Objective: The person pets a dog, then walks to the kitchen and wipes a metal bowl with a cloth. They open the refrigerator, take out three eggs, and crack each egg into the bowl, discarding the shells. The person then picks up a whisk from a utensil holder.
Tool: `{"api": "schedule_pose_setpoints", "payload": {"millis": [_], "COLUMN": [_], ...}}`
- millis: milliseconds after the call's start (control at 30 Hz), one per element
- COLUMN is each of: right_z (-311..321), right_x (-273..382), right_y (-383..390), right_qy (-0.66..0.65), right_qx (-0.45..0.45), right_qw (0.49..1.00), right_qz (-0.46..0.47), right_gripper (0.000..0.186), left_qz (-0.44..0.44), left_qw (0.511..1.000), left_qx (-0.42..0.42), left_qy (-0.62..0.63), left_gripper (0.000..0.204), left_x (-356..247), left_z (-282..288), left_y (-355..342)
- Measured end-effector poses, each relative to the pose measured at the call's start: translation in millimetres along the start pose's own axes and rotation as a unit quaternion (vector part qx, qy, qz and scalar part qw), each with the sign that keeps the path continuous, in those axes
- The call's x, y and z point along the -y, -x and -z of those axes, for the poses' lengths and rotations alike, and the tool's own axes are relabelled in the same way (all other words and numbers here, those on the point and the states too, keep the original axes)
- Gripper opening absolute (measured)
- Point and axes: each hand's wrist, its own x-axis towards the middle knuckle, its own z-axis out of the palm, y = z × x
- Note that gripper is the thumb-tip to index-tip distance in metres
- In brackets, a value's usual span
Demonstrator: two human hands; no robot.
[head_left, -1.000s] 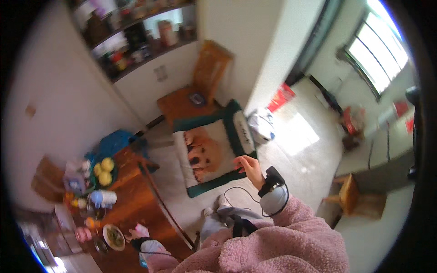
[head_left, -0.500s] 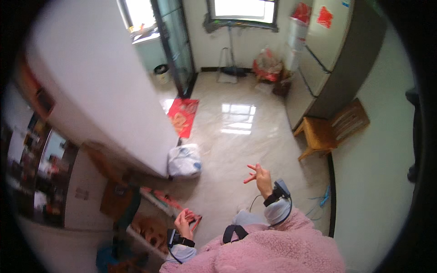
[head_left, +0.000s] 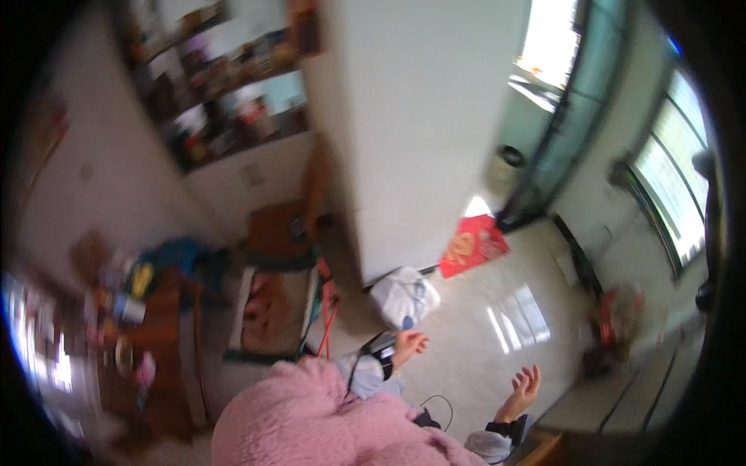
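My left hand (head_left: 409,348) hangs in front of me with loosely bent fingers and nothing visible in them. A white-and-blue bundle (head_left: 406,297), perhaps a plastic-wrapped package, lies on the floor just beyond it. My right hand (head_left: 521,394) is held out over the floor, its fingers spread and empty. Each wrist wears a dark strap with a small box on it. Neither hand touches anything.
A red mat (head_left: 474,245) lies by a glass door frame. A white wall corner (head_left: 420,155) juts out ahead. To the left stand a wooden chair (head_left: 284,229), a green-framed folding seat (head_left: 272,311) and a cluttered wooden table (head_left: 159,349). A bucket (head_left: 507,165) stands beyond the doorway.
My view has swung left, so the room has shifted rightward, bringing the table and shelves into view. The wooden chair by the fridge has mostly left the picture. Both hands remain empty.
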Motion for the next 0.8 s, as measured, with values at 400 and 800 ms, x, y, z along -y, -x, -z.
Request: {"api": "schedule_pose_setpoints", "payload": {"millis": [400,800], "right_z": [-172,-299], "right_x": [-21,13], "right_y": [119,472], "right_qy": [-0.031,-0.144], "right_qx": [0.405,0.621], "right_qw": [0.907,0.765], "right_qz": [0.111,0.093], "right_gripper": [0.036,0.025], "left_qz": [0.087,-0.023], "left_qw": [0.932,0.873], "left_qx": [-0.330,-0.474], "left_qy": [0.121,0.113], "left_gripper": [0.020,0.028], "left_x": [21,-22], "left_z": [179,421], "left_y": [232,444]}}
